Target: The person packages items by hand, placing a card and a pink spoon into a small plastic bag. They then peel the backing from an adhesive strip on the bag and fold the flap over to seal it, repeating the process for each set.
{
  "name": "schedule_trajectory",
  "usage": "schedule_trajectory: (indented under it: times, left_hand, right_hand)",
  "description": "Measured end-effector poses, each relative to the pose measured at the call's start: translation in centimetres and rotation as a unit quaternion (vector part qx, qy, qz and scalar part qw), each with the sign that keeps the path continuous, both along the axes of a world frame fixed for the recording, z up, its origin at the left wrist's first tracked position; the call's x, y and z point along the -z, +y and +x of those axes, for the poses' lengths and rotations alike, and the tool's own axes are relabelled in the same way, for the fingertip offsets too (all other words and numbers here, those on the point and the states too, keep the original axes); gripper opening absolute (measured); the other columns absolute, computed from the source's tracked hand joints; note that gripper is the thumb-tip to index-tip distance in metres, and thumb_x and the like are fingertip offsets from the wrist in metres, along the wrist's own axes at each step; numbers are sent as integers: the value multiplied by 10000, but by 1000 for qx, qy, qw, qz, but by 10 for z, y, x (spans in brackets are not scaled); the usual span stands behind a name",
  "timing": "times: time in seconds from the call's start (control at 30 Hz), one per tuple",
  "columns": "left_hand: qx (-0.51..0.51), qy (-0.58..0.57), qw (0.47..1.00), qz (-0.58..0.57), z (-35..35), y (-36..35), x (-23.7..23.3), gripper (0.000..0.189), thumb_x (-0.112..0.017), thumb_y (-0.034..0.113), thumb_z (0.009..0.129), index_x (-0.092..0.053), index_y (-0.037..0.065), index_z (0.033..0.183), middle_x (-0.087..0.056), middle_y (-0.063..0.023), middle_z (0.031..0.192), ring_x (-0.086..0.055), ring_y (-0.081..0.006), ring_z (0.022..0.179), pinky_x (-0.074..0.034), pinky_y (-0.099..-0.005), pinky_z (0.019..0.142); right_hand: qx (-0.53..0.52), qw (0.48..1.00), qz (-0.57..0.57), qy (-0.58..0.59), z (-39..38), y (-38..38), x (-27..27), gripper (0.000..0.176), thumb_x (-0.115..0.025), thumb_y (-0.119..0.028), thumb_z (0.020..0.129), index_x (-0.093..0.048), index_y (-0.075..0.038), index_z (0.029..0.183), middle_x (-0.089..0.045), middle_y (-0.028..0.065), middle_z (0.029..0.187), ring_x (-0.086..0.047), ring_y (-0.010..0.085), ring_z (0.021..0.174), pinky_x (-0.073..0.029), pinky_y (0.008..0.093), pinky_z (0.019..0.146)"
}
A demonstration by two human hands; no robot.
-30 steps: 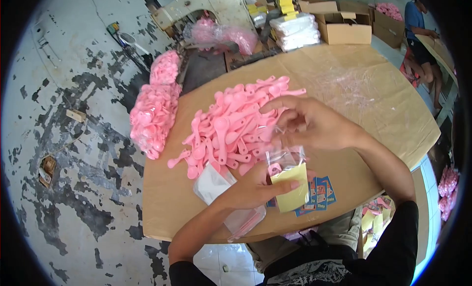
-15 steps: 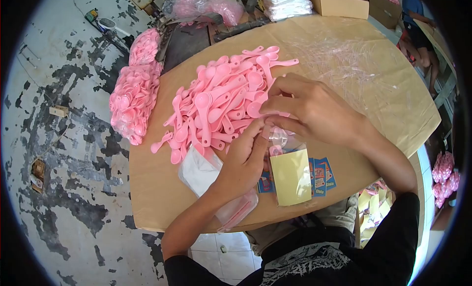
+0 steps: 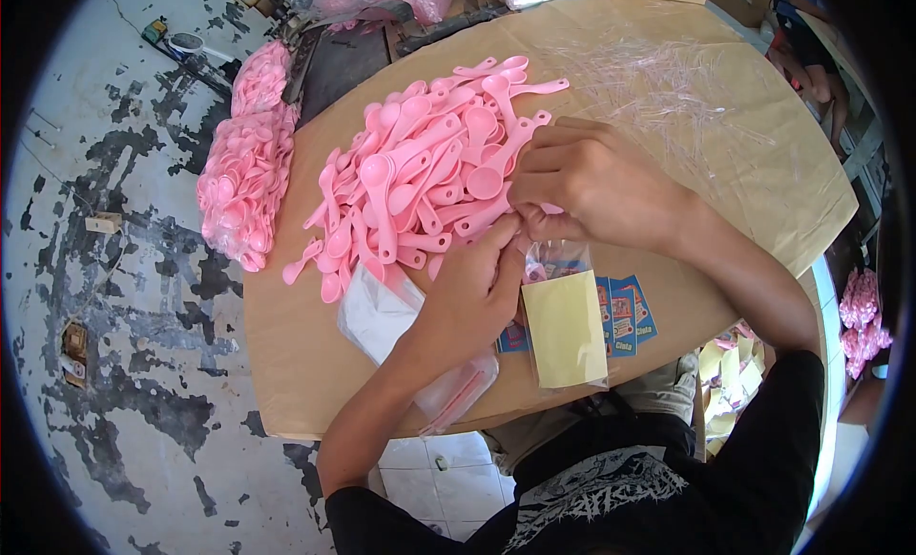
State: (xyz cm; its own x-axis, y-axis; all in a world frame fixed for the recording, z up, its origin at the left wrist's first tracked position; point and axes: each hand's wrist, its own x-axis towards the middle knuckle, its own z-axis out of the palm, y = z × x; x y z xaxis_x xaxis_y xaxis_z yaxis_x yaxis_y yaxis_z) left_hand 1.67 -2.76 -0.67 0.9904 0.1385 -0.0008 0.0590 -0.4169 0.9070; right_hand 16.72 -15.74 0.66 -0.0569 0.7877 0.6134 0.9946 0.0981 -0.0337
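My left hand (image 3: 477, 283) and my right hand (image 3: 582, 188) meet at the top of a clear plastic bag (image 3: 558, 254), their fingers pinched together on it. A yellow card (image 3: 565, 328) shows in the bag's lower part, with something pink above it. Behind my hands lies a heap of pink spoons (image 3: 410, 164). Blue printed cards (image 3: 625, 316) lie fanned to the right of the bag. Left of it, a stack of clear bags (image 3: 377, 307) lies partly under my left forearm.
Bags of pink spoons (image 3: 246, 183) stand beyond the table's left edge. Thin clear strips (image 3: 668, 97) are scattered at the back right. A box (image 3: 730, 374) of yellow cards and pink items is below the front right edge. A person (image 3: 816, 54) sits at the far right.
My right hand's fingers have curled in closer over the bag's top, against my left fingertips. The whole view has shifted slightly, moving the table and spoons up and left.
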Motion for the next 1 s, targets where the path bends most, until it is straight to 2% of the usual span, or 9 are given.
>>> schedule_trajectory:
  times: [0.1, 0.3, 0.47, 0.53, 0.57, 0.67, 0.77, 0.9, 1.0]
  left_hand:
    - [-2, -14, 991, 132, -4, 2, -5, 203, -396, 76, 996, -523, -34, 1110, -538, -81, 606, -551, -104, 507, -454, -285, 507]
    - [-22, -91, 974, -208, 1, 2, -15, 365, -340, 203, 1038, -439, -3, 1323, -650, -170, 1014, -664, -220, 961, -526, -303, 820]
    - [-27, -68, 954, -290, 4, 20, -26, 412, -294, 267, 1048, -368, 13, 1363, -621, -203, 1135, -661, -254, 995, -552, -368, 843]
    - [-25, -54, 953, -296, 5, 20, -25, 404, -346, 254, 1040, -380, 4, 1354, -625, -188, 1140, -655, -244, 1014, -546, -345, 862]
    - [-39, -43, 954, -293, 6, 18, -26, 396, -361, 242, 1037, -393, 0, 1347, -625, -183, 1147, -653, -240, 1021, -543, -337, 870]
    - [-26, -7, 960, -277, 6, 19, -20, 402, -390, 242, 1027, -425, -34, 1318, -599, -206, 1210, -614, -269, 1106, -525, -344, 911]
    - [-5, -18, 952, -305, 8, 23, -15, 387, -397, 222, 1025, -457, -58, 1285, -580, -215, 1250, -590, -293, 1153, -518, -356, 933]
    - [-47, -38, 945, -320, 8, 25, -11, 378, -444, 248, 1016, -516, -21, 1272, -613, -124, 1168, -618, -198, 1063, -523, -323, 914]
    - [-56, -50, 939, -337, 8, 22, -12, 425, -495, 308, 997, -522, 2, 1291, -603, -97, 1181, -603, -165, 1075, -525, -322, 911]
  right_hand:
    - [7, 989, 28, 144, -3, -2, -4, 139, -680, -151, 743, -614, -28, 740, -620, 68, 713, -619, 218, 725, -506, 318, 667]
    - [-48, 870, 162, 463, 32, -26, -43, 130, -576, -121, 860, -635, -7, 837, -638, 12, 775, -570, 98, 614, -469, 229, 590]
    - [-195, 810, -231, 503, 100, -82, -56, 137, -511, -11, 851, -630, -8, 920, -610, 54, 806, -599, 110, 799, -458, 238, 657]
    - [170, 969, -101, 145, 134, -68, 9, 214, -484, 3, 868, -636, -4, 1018, -637, 69, 872, -612, 135, 851, -481, 261, 731]
    - [340, 938, -18, -60, 144, -61, 28, 255, -471, 9, 876, -640, -2, 1066, -650, 76, 905, -618, 148, 878, -492, 273, 768]
    - [159, 964, 51, 205, 129, -53, -3, 299, -505, -67, 899, -611, 27, 1162, -675, 102, 1060, -629, 210, 991, -495, 298, 853]
    - [86, 914, 29, 396, 67, -36, -29, 245, -528, -81, 948, -623, -9, 1162, -658, 61, 1000, -600, 115, 950, -480, 271, 856]
    - [5, 843, -274, 463, -4, -21, -41, 295, -623, -233, 932, -648, -12, 1125, -690, 85, 1029, -611, 95, 937, -481, 248, 787]
    - [-93, 813, -122, 562, -12, -3, 0, 262, -658, -183, 907, -657, -16, 1109, -693, 65, 1000, -618, 79, 899, -482, 241, 774]
